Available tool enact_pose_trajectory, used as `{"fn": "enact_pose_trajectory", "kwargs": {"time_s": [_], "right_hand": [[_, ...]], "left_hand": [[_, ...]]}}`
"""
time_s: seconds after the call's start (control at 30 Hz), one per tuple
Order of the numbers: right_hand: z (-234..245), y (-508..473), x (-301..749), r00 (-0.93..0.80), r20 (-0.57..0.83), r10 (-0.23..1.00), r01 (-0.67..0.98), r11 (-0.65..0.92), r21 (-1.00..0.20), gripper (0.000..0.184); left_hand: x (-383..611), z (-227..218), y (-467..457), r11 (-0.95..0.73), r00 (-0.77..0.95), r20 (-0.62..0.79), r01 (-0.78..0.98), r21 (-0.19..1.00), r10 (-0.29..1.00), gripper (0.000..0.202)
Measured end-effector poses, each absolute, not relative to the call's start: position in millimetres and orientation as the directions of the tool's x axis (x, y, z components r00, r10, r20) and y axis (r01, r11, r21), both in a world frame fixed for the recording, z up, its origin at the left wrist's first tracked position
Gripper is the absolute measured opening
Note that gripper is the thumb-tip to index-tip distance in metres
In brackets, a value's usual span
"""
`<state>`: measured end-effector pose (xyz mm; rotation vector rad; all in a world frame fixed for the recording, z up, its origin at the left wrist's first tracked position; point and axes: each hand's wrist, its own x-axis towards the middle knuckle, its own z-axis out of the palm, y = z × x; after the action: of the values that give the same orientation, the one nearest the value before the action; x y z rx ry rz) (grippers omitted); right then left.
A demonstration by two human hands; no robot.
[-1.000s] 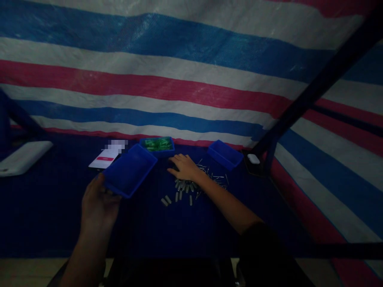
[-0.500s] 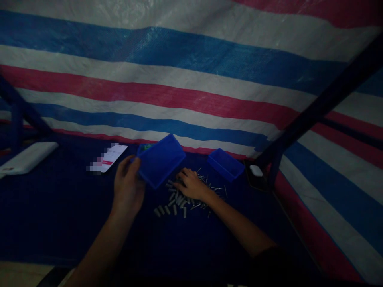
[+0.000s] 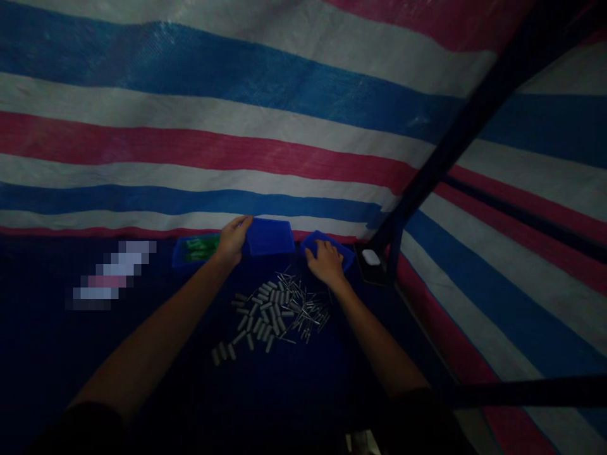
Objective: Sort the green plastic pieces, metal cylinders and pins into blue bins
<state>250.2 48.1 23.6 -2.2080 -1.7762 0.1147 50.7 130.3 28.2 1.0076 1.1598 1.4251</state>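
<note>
My left hand [image 3: 232, 242] is closed on the left edge of a blue plastic bin [image 3: 270, 237], thumb at its upper rim. Over a second blue bin [image 3: 345, 254] at the right lies my right hand [image 3: 326, 260], fingers apart and reaching over the near rim; whether it grips the wall is hard to tell. Between my forearms a pile of short grey cylinders [image 3: 260, 313] is spread on the dark blue tabletop [image 3: 190, 404]. Many thin metal pins [image 3: 308, 309] lie mixed along its right side.
Left of my left hand stands a third blue bin [image 3: 177, 254] holding green pieces [image 3: 199, 248]. A blurred-out phone [image 3: 118, 268] lies further left. A white case [image 3: 370, 256] rests on a dark flat object at the right, beside a frame post [image 3: 393, 249]. Striped sheeting [image 3: 213, 145] hangs behind.
My right hand has left the pile and moved to the right-hand bin. The bin in my left hand has been lowered and set back, now more level. The view has turned right.
</note>
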Motion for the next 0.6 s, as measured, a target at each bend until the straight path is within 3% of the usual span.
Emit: {"fn": "enact_pose_trajectory", "kwargs": {"time_s": [0.07,0.13,0.23,0.3,0.4,0.47,0.53,0.6], "right_hand": [[16.9,58.6,258.5,0.26,0.034,0.965,0.933,-0.242,-0.265,0.044],[10.3,61.1,263.4,0.159,0.029,0.987,0.961,-0.147,-0.236,0.04],[4.4,56.7,267.8,-0.004,0.097,0.995,0.99,0.017,-0.14,0.036],[3.2,52.9,269.8,-0.025,0.099,0.995,0.997,0.032,-0.076,0.038],[3.4,48.6,270.7,-0.037,0.091,0.995,0.999,0.039,-0.017,0.042],[4.1,46.2,270.1,-0.061,0.096,0.993,0.998,0.061,0.005,0.043],[4.8,43.4,269.2,-0.081,0.103,0.991,0.997,0.079,0.024,0.043],[5.4,39.8,268.4,-0.097,0.105,0.99,0.995,0.093,0.038,0.044]], "left_hand": [[50.5,23.2,137.4,-0.045,-0.133,0.041,-0.029,0.999,0.99,0.03],[52.4,16.6,145.4,-0.102,-0.138,0.131,0.197,0.975,0.982,0.028],[58.8,8.8,156.4,-0.191,-0.033,0.25,0.552,0.812,0.968,0.032],[64.9,7.4,157.5,-0.226,0.05,0.261,0.672,0.706,0.964,0.035],[74.0,9.1,144.2,-0.347,0.172,0.346,0.763,0.546,0.922,0.04],[77.7,9.7,129.1,-0.516,0.374,0.387,0.766,0.383,0.843,0.043],[78.3,8.5,115.2,-0.645,0.567,0.312,0.708,0.289,0.762,0.047],[76.0,6.0,106.1,-0.682,0.65,0.209,0.679,0.272,0.731,0.049]]}}
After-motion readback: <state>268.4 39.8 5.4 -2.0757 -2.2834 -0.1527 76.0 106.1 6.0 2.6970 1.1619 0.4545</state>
